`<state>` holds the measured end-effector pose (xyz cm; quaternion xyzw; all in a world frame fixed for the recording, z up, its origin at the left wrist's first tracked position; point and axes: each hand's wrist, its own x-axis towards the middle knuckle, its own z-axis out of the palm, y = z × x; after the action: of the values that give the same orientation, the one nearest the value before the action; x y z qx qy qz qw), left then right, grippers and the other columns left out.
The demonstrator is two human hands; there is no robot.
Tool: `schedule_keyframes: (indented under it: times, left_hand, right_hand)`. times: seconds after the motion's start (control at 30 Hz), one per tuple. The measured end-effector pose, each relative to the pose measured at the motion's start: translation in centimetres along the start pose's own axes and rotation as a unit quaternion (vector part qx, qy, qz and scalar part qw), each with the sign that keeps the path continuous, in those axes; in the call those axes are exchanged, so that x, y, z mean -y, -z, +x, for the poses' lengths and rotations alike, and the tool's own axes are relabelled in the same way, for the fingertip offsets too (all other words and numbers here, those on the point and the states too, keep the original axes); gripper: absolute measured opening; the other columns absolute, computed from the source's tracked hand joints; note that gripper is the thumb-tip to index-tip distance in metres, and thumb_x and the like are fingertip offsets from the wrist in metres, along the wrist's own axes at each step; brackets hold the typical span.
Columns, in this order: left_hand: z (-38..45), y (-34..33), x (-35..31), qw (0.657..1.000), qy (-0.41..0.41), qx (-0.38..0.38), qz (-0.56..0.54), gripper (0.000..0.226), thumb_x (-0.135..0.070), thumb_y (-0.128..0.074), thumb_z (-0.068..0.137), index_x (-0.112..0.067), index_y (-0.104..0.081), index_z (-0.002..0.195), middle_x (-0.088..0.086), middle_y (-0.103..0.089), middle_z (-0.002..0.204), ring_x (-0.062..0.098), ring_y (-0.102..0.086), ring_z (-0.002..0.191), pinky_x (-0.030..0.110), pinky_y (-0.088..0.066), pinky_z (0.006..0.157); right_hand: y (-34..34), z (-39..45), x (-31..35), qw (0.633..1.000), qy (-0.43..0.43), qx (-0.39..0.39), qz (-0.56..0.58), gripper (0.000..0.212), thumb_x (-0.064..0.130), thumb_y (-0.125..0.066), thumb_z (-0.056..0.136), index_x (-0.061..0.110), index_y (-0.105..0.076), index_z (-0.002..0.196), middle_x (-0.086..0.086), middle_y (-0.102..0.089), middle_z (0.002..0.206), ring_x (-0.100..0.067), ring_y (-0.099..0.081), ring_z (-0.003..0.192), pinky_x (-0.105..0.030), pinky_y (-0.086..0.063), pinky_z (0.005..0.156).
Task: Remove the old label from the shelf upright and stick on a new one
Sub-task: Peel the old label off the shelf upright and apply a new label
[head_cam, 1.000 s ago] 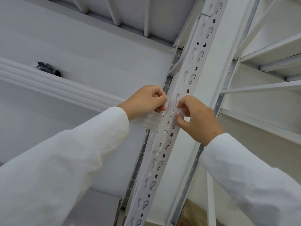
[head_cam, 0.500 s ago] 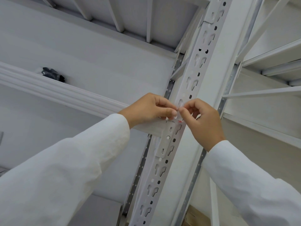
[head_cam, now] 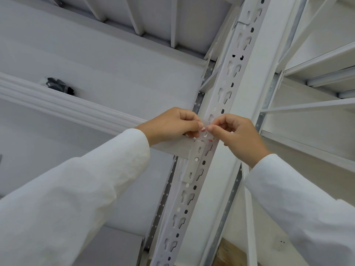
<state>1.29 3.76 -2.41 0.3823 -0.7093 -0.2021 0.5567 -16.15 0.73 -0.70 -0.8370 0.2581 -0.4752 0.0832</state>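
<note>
A small, nearly clear label with a red mark [head_cam: 207, 135] sits against the face of the white perforated steel shelf upright [head_cam: 226, 89], right where the white ribbed horizontal beam [head_cam: 63, 106] meets it through a flat white connector bracket [head_cam: 195, 162]. The label is mostly hidden behind fingertips, so only a pale sliver and the bit of red at its lower edge can be made out; whether it is stuck down or partly lifted I cannot tell.

The left hand [head_cam: 172, 124] comes in from the left, fingers curled, thumb and forefinger pinched together on the label's left edge. The right hand [head_cam: 237, 135] mirrors it from the right, thumb and forefinger closed narrowly on the label's right edge, so the two sets of fingertips almost touch in front of the upright. Both arms wear loose white sleeves [head_cam: 80, 192].

On the shelf behind the beam, well to the left, lies a small crumpled black object [head_cam: 59, 86]. More white shelf frames [head_cam: 317, 60] stand to the right.
</note>
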Motion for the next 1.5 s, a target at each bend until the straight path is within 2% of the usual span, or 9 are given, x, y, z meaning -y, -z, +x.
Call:
schedule_keyframes:
  times: [0.07, 0.17, 0.27, 0.37, 0.53, 0.83, 0.97, 1.23, 1.5]
  left_hand:
    - [0.1, 0.0, -0.1, 1.000, 0.008, -0.008, -0.018, 0.019, -0.009, -0.056, 0.089, -0.014, -0.062, 0.072, -0.005, -0.063, 0.059, 0.002, -0.057, 0.054, 0.010, -0.046, 0.059]
    - [0.4, 0.0, 0.0, 0.999, 0.008, -0.025, -0.019, 0.022, -0.007, -0.052, 0.089, -0.012, -0.054, 0.068, -0.002, -0.061, 0.058, 0.008, -0.057, 0.055, 0.014, -0.048, 0.059]
    - [0.6, 0.0, 0.0, 0.999, 0.013, -0.035, -0.020, 0.023, -0.007, -0.050, 0.090, -0.012, -0.051, 0.068, 0.000, -0.060, 0.059, 0.009, -0.057, 0.054, 0.014, -0.049, 0.058]
    - [0.6, 0.0, 0.0, 0.999, 0.015, -0.035, -0.021, 0.022, -0.008, -0.051, 0.090, -0.012, -0.052, 0.068, 0.000, -0.061, 0.059, 0.009, -0.057, 0.053, 0.014, -0.049, 0.058]
    - [0.6, 0.0, 0.1, 0.999, 0.010, -0.038, -0.022, 0.023, -0.007, -0.051, 0.090, -0.012, -0.052, 0.067, -0.001, -0.061, 0.058, 0.007, -0.058, 0.052, 0.012, -0.049, 0.057]
    - [0.6, -0.1, 0.1, 0.999, 0.008, -0.041, -0.017, 0.023, -0.007, -0.051, 0.089, -0.012, -0.051, 0.067, 0.002, -0.062, 0.062, 0.009, -0.058, 0.055, 0.013, -0.050, 0.060]
    - [0.7, -0.1, 0.2, 0.999, 0.007, -0.044, -0.013, 0.023, -0.007, -0.051, 0.089, -0.012, -0.052, 0.067, 0.000, -0.062, 0.059, 0.009, -0.058, 0.054, 0.015, -0.050, 0.061]
    - [0.7, -0.2, 0.1, 0.999, 0.010, -0.048, -0.013, 0.023, -0.006, -0.051, 0.089, -0.012, -0.052, 0.067, 0.001, -0.061, 0.060, 0.008, -0.057, 0.052, 0.013, -0.049, 0.059]
    - [0.7, -0.1, 0.3, 0.999, 0.013, -0.048, -0.011, 0.022, -0.008, -0.051, 0.089, -0.012, -0.052, 0.067, -0.001, -0.063, 0.059, 0.012, -0.059, 0.058, 0.017, -0.050, 0.064]
  right_hand:
    - [0.5, 0.0, -0.5, 0.999, 0.006, -0.040, -0.011, 0.009, 0.020, -0.070, 0.081, 0.022, -0.064, 0.074, 0.008, -0.058, 0.064, -0.004, -0.048, 0.056, -0.015, -0.041, 0.055]
    - [0.8, -0.6, -1.3, 0.979, 0.070, -0.085, -0.173, 0.009, 0.023, -0.070, 0.078, 0.024, -0.062, 0.080, 0.010, -0.057, 0.070, -0.008, -0.050, 0.062, -0.016, -0.041, 0.060]
    - [0.3, -1.1, -1.9, 0.941, 0.137, -0.036, -0.307, 0.012, 0.026, -0.070, 0.078, 0.021, -0.061, 0.084, 0.010, -0.052, 0.073, -0.012, -0.050, 0.069, -0.028, -0.045, 0.063]
    - [0.1, -1.0, -1.9, 0.930, 0.153, -0.017, -0.335, 0.009, 0.027, -0.065, 0.080, 0.022, -0.060, 0.085, 0.011, -0.051, 0.075, -0.013, -0.052, 0.074, -0.034, -0.049, 0.063]
    - [0.0, -0.7, -1.2, 0.911, 0.177, -0.010, -0.374, 0.004, 0.025, -0.062, 0.082, 0.021, -0.060, 0.084, 0.014, -0.051, 0.075, -0.017, -0.057, 0.076, -0.034, -0.049, 0.062]
    - [-1.0, -0.8, -1.3, 0.909, 0.159, -0.032, -0.383, 0.006, 0.019, -0.059, 0.083, 0.014, -0.061, 0.086, 0.000, -0.063, 0.078, -0.023, -0.057, 0.072, -0.033, -0.046, 0.063]
    - [-1.3, -0.7, -1.6, 0.909, 0.167, -0.042, -0.380, 0.003, 0.013, -0.061, 0.080, 0.010, -0.061, 0.080, -0.003, -0.063, 0.073, -0.026, -0.057, 0.066, -0.029, -0.039, 0.058]
    - [-1.6, -0.6, -1.8, 0.908, 0.171, -0.042, -0.381, 0.004, 0.008, -0.058, 0.079, 0.007, -0.058, 0.076, -0.007, -0.062, 0.071, -0.030, -0.056, 0.063, -0.030, -0.037, 0.056]
    - [0.3, -0.9, -2.0, 0.937, 0.174, -0.004, -0.304, 0.007, 0.014, -0.063, 0.079, 0.016, -0.059, 0.085, 0.008, -0.054, 0.069, -0.015, -0.056, 0.064, -0.039, -0.053, 0.064]
